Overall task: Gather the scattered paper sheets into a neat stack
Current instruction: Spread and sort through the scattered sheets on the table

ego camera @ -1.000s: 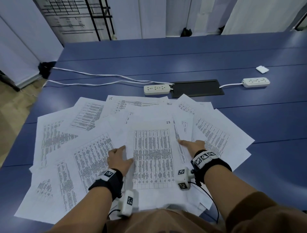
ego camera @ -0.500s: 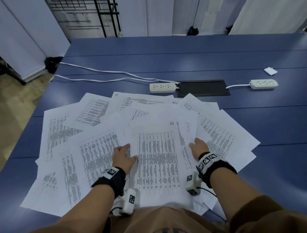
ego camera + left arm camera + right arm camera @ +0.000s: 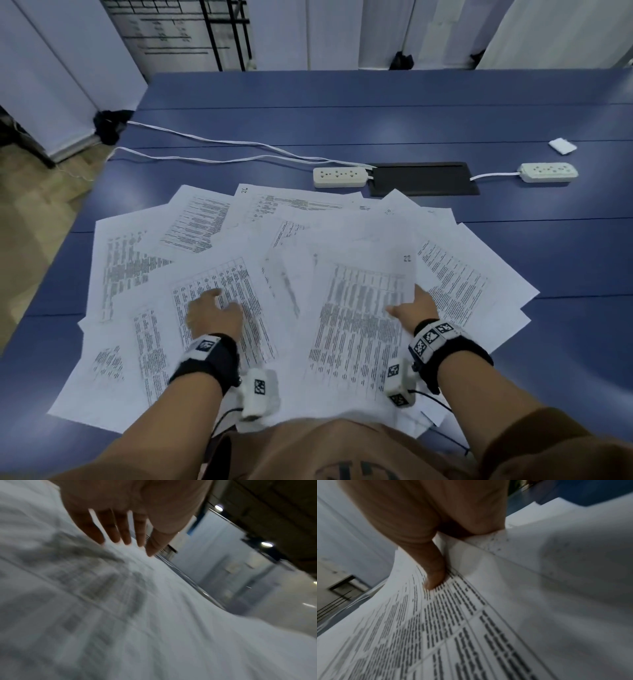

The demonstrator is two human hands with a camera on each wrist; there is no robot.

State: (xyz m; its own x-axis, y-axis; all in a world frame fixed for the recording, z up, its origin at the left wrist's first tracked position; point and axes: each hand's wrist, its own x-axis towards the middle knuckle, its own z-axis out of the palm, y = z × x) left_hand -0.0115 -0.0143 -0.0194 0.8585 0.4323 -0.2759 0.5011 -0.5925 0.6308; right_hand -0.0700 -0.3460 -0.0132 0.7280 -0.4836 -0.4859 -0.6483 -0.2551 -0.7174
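Several printed white paper sheets (image 3: 191,226) lie fanned and overlapping on the blue table (image 3: 376,120). My right hand (image 3: 409,306) pinches the right edge of the sheet marked 22 (image 3: 356,335). In the right wrist view its thumb (image 3: 435,574) presses on top of that sheet (image 3: 453,628), the fingers are hidden beneath, and the edge is raised. My left hand (image 3: 212,310) is over a sheet with a printed table (image 3: 255,329) on the left. In the blurred left wrist view its fingers (image 3: 120,534) are straight and spread just over the paper (image 3: 154,615), holding nothing.
Beyond the papers lie a white power strip (image 3: 340,176), a black inset panel (image 3: 423,179) and a second power strip (image 3: 549,172). White cables (image 3: 222,142) run to the table's left edge. A small white item (image 3: 562,146) sits far right. The table's left edge drops to wooden floor.
My left hand has left the sheet marked 22 and moved left onto the neighbouring sheet. My right hand has taken hold of that sheet's right edge and raised it, shifting it rightward.
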